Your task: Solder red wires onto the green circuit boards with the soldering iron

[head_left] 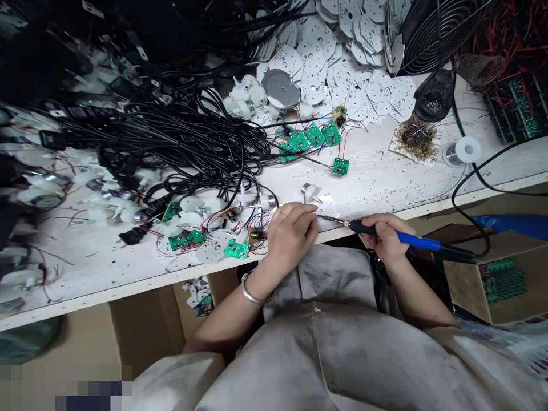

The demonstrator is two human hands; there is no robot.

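The right hand [387,235] is closed around a soldering iron with a blue-and-black handle [405,237], its metal tip pointing left toward the fingers of the left hand [293,231]; that left hand is curled at the front edge of the white wooden table [377,191], and I can't tell from here whether it pinches anything; just beyond its fingertips sits a small white plastic part with a silver metal cylinder [311,192], close to a flat white plate [329,204]. Beside the left hand lie green circuit boards [237,249] with thin wires; behind them spreads a tangle of black cables [205,137]; farther right, a white spool of solder [467,150] stands near a brown-speckled pad [416,140].
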